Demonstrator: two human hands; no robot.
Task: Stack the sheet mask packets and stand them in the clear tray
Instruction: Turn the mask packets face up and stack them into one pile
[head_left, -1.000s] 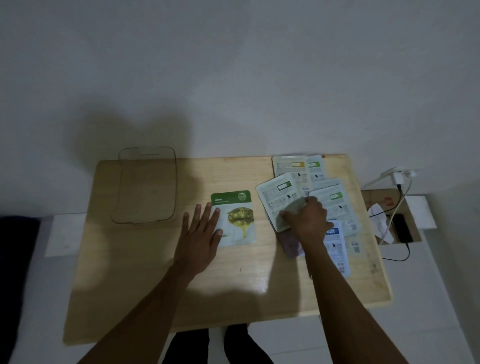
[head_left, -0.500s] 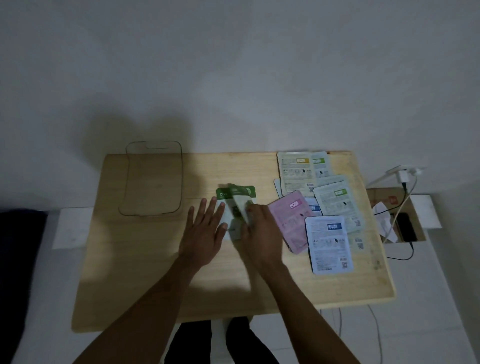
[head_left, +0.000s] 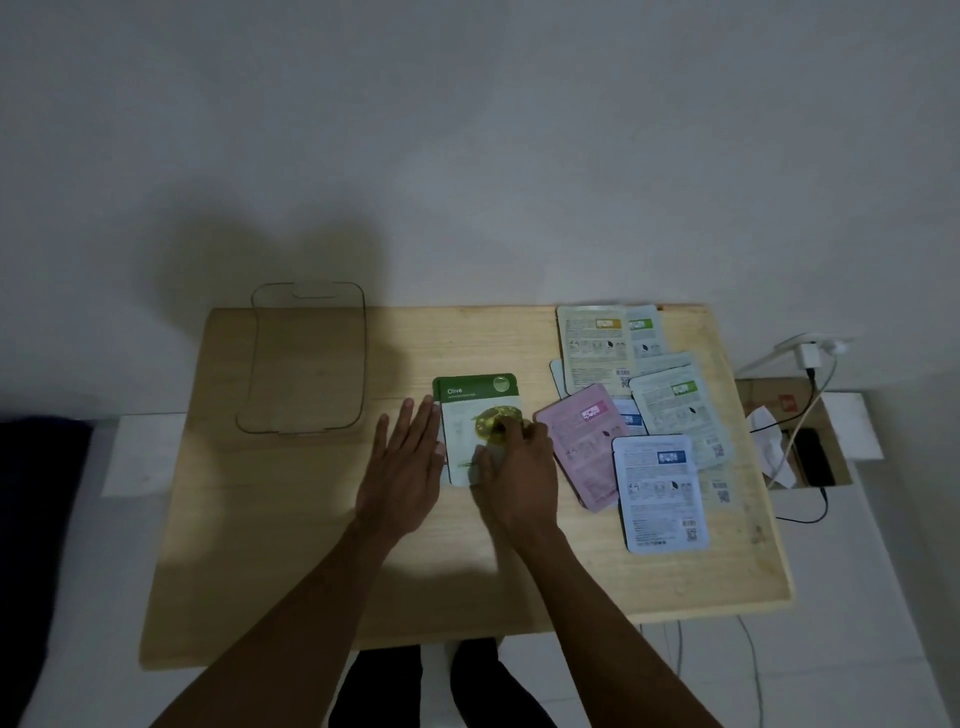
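Observation:
A green Olive sheet mask packet (head_left: 475, 391) lies face up in the middle of the wooden table (head_left: 311, 530). My right hand (head_left: 519, 473) rests on its lower half with fingers curled on it. My left hand (head_left: 408, 467) lies flat and open, fingertips against the packet's left edge. Whether another packet lies beneath it is hidden. The clear tray (head_left: 359, 364) stands at the back left, with nothing in it. To the right lie several loose packets, backs up: a pink one (head_left: 582, 447), a blue-labelled one (head_left: 657, 499), a yellow-labelled one (head_left: 592, 343) and a green-labelled one (head_left: 675, 410).
Right of the table sits a cardboard box (head_left: 779, 405) holding a black phone (head_left: 815, 457) and crumpled paper. A white charger (head_left: 808, 356) with cables hangs above it. A white wall runs behind the table. My legs show below the front edge.
My right hand lifted a packet off the right-hand pile, carried it left and set it down on the Olive packet. The pink packet is now uncovered. My left hand stayed beside the Olive packet.

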